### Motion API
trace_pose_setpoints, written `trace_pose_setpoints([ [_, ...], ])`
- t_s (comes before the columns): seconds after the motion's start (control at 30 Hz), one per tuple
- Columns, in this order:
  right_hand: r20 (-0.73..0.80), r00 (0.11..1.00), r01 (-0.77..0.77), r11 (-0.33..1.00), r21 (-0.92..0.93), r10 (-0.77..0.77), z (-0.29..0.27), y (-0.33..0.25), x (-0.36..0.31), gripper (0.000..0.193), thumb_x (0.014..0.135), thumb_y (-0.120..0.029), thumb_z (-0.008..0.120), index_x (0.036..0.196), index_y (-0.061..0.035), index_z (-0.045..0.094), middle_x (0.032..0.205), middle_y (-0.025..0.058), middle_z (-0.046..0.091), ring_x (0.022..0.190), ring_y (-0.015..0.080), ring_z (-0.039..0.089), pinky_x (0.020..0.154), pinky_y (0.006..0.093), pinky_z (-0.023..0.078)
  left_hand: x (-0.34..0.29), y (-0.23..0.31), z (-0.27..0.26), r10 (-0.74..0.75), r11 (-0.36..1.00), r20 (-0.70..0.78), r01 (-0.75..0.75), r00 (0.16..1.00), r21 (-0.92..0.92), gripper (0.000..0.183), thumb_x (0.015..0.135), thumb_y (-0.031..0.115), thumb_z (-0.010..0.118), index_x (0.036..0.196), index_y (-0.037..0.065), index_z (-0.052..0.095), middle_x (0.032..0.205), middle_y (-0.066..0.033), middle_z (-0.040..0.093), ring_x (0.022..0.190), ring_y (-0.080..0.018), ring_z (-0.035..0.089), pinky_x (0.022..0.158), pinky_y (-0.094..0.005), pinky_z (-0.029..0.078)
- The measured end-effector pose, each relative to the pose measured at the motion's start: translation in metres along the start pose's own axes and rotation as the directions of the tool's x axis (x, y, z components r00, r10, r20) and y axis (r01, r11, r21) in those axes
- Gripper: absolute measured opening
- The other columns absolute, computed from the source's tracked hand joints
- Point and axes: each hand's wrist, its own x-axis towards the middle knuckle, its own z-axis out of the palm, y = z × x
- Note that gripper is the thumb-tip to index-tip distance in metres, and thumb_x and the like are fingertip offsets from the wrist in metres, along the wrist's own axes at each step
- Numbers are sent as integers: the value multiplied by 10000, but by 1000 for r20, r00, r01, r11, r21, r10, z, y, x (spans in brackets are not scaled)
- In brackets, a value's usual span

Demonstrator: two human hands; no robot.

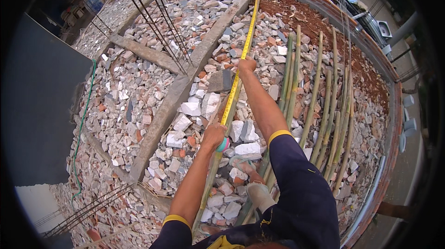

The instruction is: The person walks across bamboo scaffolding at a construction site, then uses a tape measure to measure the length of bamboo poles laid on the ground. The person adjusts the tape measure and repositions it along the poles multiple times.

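A yellow tape measure blade (249,36) is stretched along a long bamboo pole (208,189) that lies over the rubble in front of me. My left hand (214,136) is closed around the teal and pink tape measure case (223,144), at the near end of the blade. Farther up the pole, my right hand (246,65) is closed at the blade's right edge. Whether it grips the pole as well, I cannot tell. The far end of the blade reaches almost to the pole's far tip.
Several bamboo poles (320,87) lie to the right on broken rubble (185,110). A concrete beam (160,124) runs along the left, with upright steel bars (160,26) rising from it. A low brick wall (394,124) curves along the right. A green hose (79,142) lies beside the grey wall (46,105).
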Motion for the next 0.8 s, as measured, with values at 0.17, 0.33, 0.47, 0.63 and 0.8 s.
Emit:
trace_pose_setpoints([
  [0.17,-34,999,-31,998,50,33,-2,0,39,336,784,72,481,1106,38,568,697,121,620,457,168,570,356,280,412,21,25,15,-37,999,31,37,999,1,306,791,279,520,899,27,657,912,-234,628,912,-365,592,803,-401,434],
  [0.33,-5,998,-69,992,102,70,-10,1,49,293,783,88,490,1059,45,578,726,117,615,478,161,572,363,285,413,13,43,31,-92,993,-3,92,996,-69,293,799,257,509,870,13,655,874,-222,632,867,-346,599,782,-395,435],
  [0.47,-17,1000,21,984,178,-19,-10,-10,52,318,759,105,482,1047,31,595,737,110,620,488,166,580,373,289,424,16,55,39,-94,994,1,94,996,-58,291,802,248,497,864,13,658,855,-220,632,852,-346,599,778,-393,435],
  [0.63,-71,996,67,989,132,-58,-12,-32,64,319,754,103,482,1031,14,614,730,101,621,484,154,579,374,287,430,35,53,49,26,998,-1,-26,1000,-65,284,809,200,538,960,-16,644,754,-93,602,692,-181,542,664,-301,426],
  [0.8,-24,997,69,990,120,-67,-20,-39,73,255,769,70,499,982,10,625,682,93,616,476,154,578,368,291,429,41,58,58,-33,998,22,34,999,-51,282,804,220,528,920,-4,654,773,-130,599,731,-232,546,683,-327,420],
])
